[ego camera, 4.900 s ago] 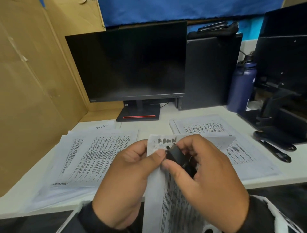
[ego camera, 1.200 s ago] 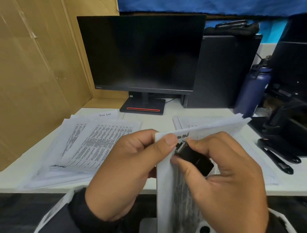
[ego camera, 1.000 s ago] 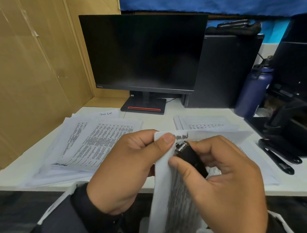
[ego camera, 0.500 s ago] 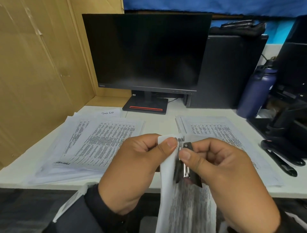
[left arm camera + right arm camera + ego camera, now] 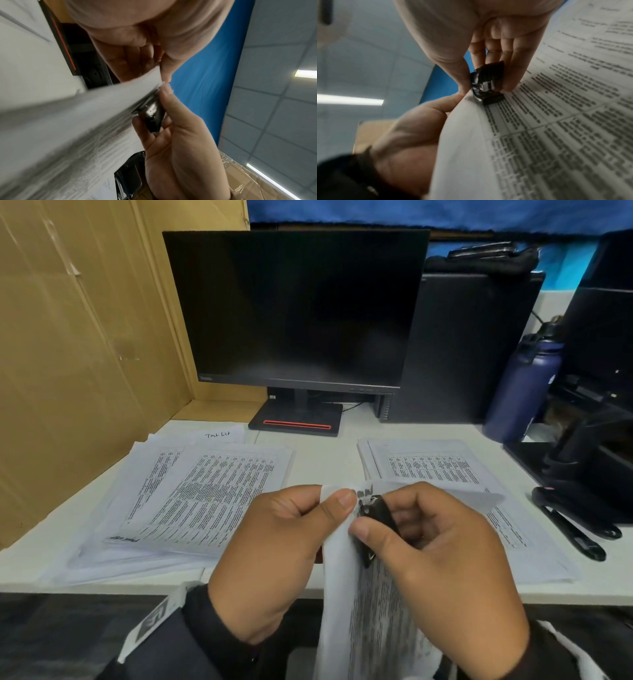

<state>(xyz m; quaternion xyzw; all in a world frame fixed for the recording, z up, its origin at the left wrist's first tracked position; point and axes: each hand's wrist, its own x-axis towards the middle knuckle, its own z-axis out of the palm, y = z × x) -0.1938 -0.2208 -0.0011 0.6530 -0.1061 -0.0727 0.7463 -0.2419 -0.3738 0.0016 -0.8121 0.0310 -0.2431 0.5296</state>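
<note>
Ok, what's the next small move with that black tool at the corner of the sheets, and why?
Probably steady the corner and squeeze the black tool shut there. The left hand pinches the held sheets at their top corner, the right hand pinches the tool, and its metal end sits on the paper beside the left thumb.

Dark monitor at back of white desk, red stripe on its stand. Black computer tower just right of it, navy bottle further right. Left paper stack and right paper stack lie flat. Cardboard panel along left side. Black pen near right edge.
</note>
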